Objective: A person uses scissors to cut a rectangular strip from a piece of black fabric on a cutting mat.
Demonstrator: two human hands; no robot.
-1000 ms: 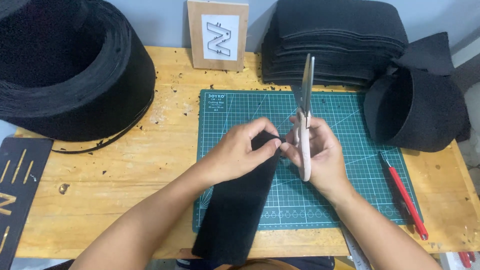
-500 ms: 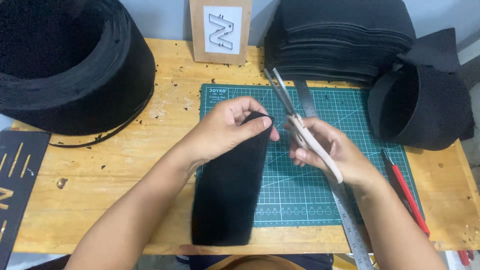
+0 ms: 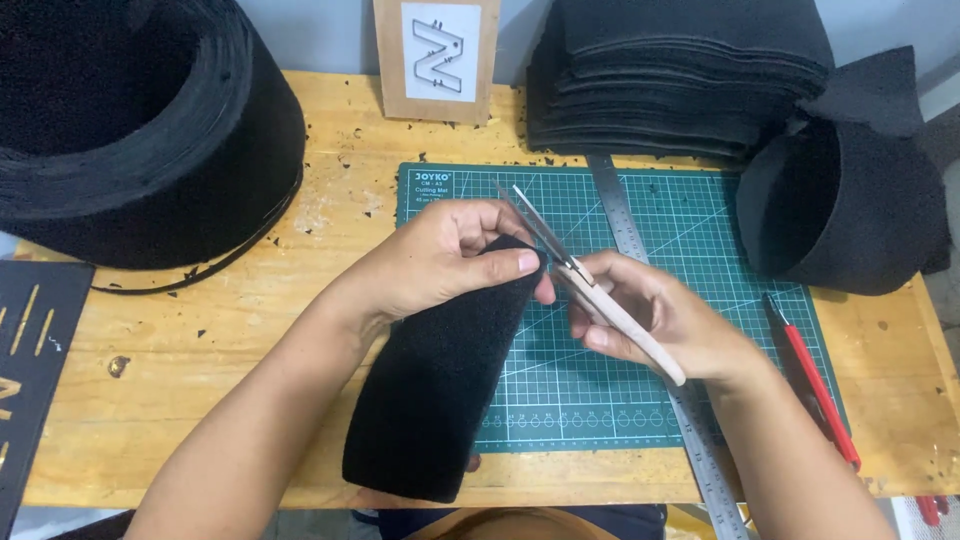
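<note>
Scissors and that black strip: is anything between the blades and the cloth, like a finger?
Nothing visible does. The right hand holds the scissors with the blades angled up over the green cutting mat, right beside the top edge of the black felt strip. The left hand pinches that edge, its thumb close to the blades but not between them.

Left hand (image 3: 440,262) pinching the top edge of a black felt strip (image 3: 445,375), right hand (image 3: 650,318) gripping open scissors (image 3: 590,285) over the green cutting mat (image 3: 720,250).

Black fabric strip (image 3: 440,390) meets open scissors (image 3: 585,285).
</note>
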